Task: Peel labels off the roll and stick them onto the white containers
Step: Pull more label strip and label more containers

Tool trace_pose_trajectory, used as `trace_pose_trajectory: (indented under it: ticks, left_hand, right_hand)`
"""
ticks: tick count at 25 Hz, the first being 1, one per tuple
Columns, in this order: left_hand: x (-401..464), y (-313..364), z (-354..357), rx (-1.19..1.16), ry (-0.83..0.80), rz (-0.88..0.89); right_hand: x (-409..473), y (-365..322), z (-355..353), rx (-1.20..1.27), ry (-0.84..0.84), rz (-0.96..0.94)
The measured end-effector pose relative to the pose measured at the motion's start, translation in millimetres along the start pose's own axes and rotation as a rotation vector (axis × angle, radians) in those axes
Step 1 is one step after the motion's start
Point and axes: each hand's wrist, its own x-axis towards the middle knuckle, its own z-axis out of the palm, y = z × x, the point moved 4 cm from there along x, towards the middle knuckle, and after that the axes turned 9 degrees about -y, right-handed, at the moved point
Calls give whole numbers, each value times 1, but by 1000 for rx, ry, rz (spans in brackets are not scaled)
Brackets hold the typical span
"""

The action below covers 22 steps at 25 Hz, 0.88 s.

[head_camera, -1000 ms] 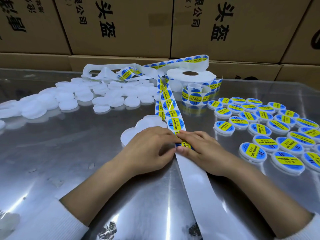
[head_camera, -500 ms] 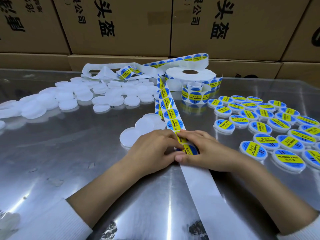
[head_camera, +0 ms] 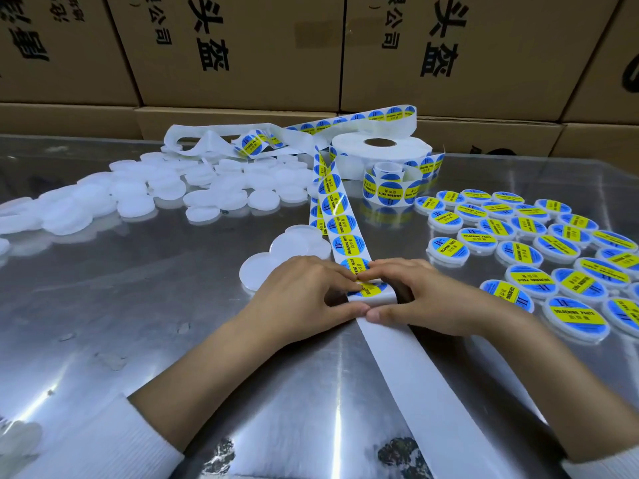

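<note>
Bright, even overhead light. Glare streaks on the shiny metal table [head_camera: 173, 340], strongest near the front edge. Soft, faint shadows. Wide-angle bending at edges; cardboard boxes [head_camera: 242, 46] lean. Slightly soft throughout.

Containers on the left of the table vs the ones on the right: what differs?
The left pile of containers is plain white with no labels; the right group of containers each carries a blue and yellow label on top. The left pile is heaped and overlapping; the right group lies flat, mostly side by side. Both are the same round, flat white shape, resting on the metal table.
</note>
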Motion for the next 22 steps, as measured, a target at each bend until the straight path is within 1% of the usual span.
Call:
trace_pose_trajectory:
  ticks: [3,8,10,12,15,20,22]
  left_hand:
    - [0,-1,1,-8,6,-8]
    - [-2,-1,0,-98,5,-2]
    - [-1,-4,2,-103,1,-18]
    - [-2,-7,2,-133,30,-65]
    - [-3,-10,-3,-310,160,-100]
    - [-7,-16,-25,-353,464,-97]
    - [-10,-22,-36,-445,587,-123]
  right_hand:
    - [2,-3,1,-10,77,-3]
    - [3,-4,2,-16,144,-6]
    - [3,-6,2,-14,169,0]
    - [3,-7,1,-41,184,18]
    - [3,-7,1,-74,172,48]
    - [3,-6,6,-25,84,109]
    - [2,-4,6,4,71,131]
